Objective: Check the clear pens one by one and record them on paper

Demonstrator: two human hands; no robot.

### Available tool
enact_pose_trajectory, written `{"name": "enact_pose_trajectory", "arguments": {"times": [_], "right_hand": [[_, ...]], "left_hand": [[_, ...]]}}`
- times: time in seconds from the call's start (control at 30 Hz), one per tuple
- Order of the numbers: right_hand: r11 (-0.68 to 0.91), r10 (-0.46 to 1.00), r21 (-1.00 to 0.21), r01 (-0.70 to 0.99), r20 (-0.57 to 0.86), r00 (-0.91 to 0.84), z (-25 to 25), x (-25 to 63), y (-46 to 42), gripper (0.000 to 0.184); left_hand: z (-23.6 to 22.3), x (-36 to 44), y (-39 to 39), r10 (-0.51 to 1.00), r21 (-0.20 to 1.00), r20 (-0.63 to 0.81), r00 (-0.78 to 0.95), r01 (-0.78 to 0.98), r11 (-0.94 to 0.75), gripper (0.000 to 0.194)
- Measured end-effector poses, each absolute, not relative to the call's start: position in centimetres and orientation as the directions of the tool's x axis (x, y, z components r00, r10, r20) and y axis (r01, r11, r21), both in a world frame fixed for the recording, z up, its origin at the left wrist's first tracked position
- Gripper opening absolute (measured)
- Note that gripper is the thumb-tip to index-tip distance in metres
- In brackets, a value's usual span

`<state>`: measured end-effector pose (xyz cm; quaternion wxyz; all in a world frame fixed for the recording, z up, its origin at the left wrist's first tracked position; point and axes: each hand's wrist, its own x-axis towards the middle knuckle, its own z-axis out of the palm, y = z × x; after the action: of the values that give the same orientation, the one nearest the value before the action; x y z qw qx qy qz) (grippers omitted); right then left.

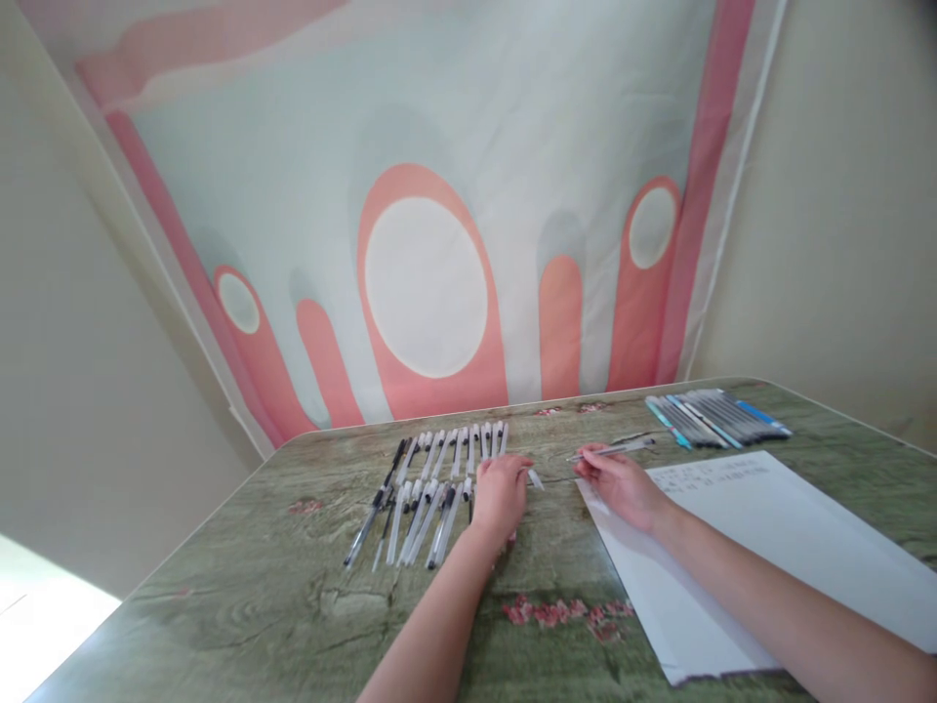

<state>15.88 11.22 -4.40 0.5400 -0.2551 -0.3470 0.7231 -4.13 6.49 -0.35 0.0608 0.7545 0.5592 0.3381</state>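
My right hand [619, 485] is closed on a slim clear pen [635, 445], with its tip pointing left. The wrist lies over a white sheet of paper [739, 566] that bears rows of small dark marks near its top. My left hand [502, 496] is closed beside the rows of pens, its fingers bent toward a small whitish piece that looks like a pen cap [537, 479]. To its left lie two rows of clear pens, an upper row [455, 451] and a lower row [421, 522]. The left hand partly hides the right end of the lower row.
Gray and blue pens [717, 418] lie side by side at the back right of the wood-patterned table [293, 586]. A black pen [391, 474] and a clear pen [362, 532] bound the rows on the left. A printed cloth [439, 98] hangs behind the table.
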Motion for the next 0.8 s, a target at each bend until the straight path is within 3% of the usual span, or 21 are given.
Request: {"name": "enact_pose_trajectory", "arguments": {"times": [0.13, 0.27, 0.4, 0.63, 0.8], "right_hand": [[-0.173, 0.955, -0.775, -0.608, 0.02, -0.297, -4.1, 15.8, 11.2, 0.01], [-0.199, 0.949, -0.782, -0.591, -0.004, -0.315, -3.8, 15.8, 11.1, 0.027], [-0.168, 0.954, -0.801, -0.575, 0.014, -0.298, -3.9, 15.7, 10.9, 0.021], [-0.138, 0.956, -0.794, -0.592, 0.05, -0.289, -3.7, 15.5, 10.6, 0.004], [-0.192, 0.948, -0.776, -0.601, 0.011, -0.318, -3.7, 15.9, 10.7, 0.007]], "left_hand": [[-1.3, -3.9, 6.1, 0.87, 0.28, 0.401, 0.288, 0.866, -0.415, 0.027], [-1.4, -3.4, 5.8, 0.872, 0.22, 0.386, 0.303, 0.887, -0.405, 0.027], [-1.4, -3.4, 5.8, 0.875, 0.203, 0.371, 0.311, 0.892, -0.403, 0.024], [-1.4, -3.3, 5.8, 0.856, 0.221, 0.42, 0.301, 0.881, -0.418, 0.016], [-1.2, -3.1, 6.0, 0.828, 0.43, 0.545, 0.132, 0.804, -0.412, 0.021]]}}
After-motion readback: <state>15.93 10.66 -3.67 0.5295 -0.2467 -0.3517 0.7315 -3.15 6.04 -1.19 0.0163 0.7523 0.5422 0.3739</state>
